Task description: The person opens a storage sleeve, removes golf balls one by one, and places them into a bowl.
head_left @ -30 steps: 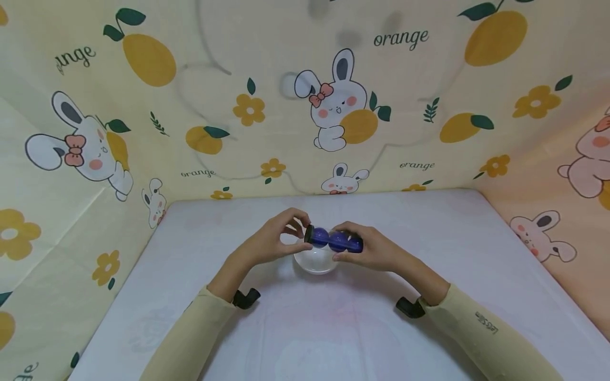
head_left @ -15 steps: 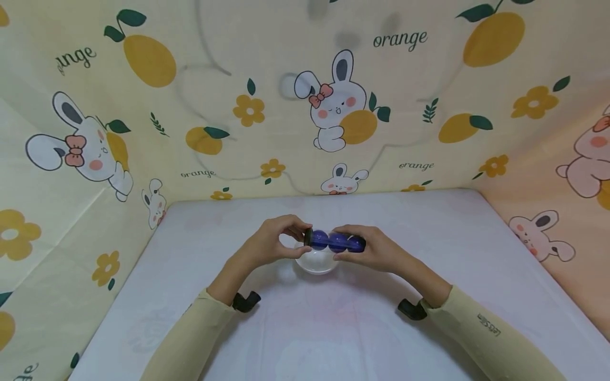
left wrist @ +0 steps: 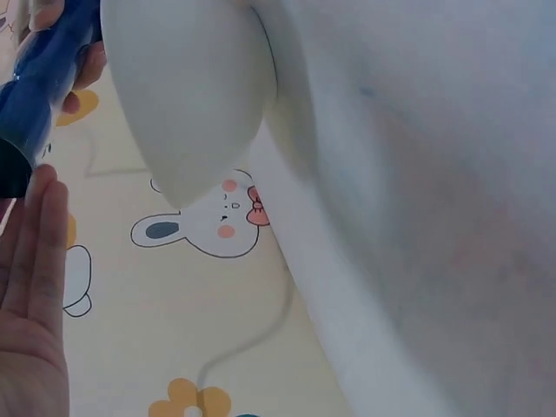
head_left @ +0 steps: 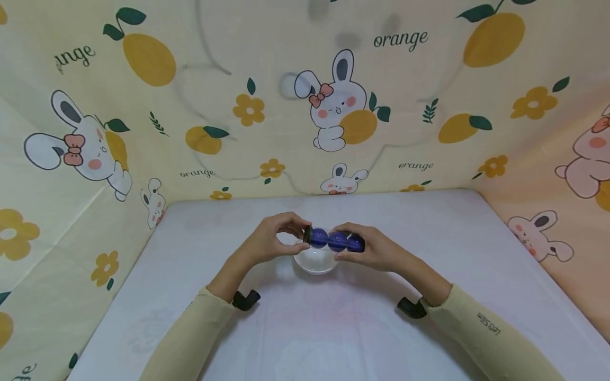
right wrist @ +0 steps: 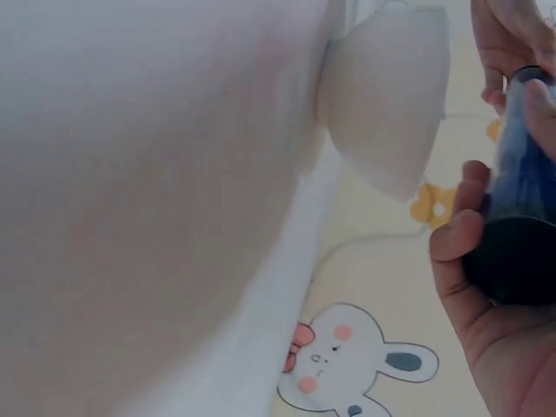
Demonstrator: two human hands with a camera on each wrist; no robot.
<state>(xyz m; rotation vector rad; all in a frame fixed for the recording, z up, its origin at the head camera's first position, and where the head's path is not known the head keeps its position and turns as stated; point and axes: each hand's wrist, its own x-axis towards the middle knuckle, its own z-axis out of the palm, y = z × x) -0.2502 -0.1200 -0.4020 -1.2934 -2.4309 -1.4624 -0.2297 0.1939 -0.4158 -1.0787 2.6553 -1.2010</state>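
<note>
A clear tube of blue balls (head_left: 329, 239) with dark ends lies nearly level above a small white bowl (head_left: 315, 263) in the head view. My right hand (head_left: 369, 246) grips the tube's right end, thumb below and fingers over the top. At the other end, my left hand (head_left: 281, 238) pinches the dark cap (head_left: 307, 234) between thumb and fingers. In the right wrist view the tube (right wrist: 521, 178) shows its black base (right wrist: 514, 261) in the right palm. The left wrist view catches the tube's dark left end (left wrist: 14, 169) by the left fingertips; the thumb is hardly visible there.
The bowl stands on a white-covered table (head_left: 329, 328), directly under the tube. A patterned cloth (head_left: 267, 121) with rabbits and oranges rises behind the table and along both sides. Black wrist mounts (head_left: 247, 300) stick out from both sleeves.
The left fingers first stood arched higher at the cap, then came down closer around it. The tube has shifted only slightly; the right hand keeps its hold and the bowl stays put.
</note>
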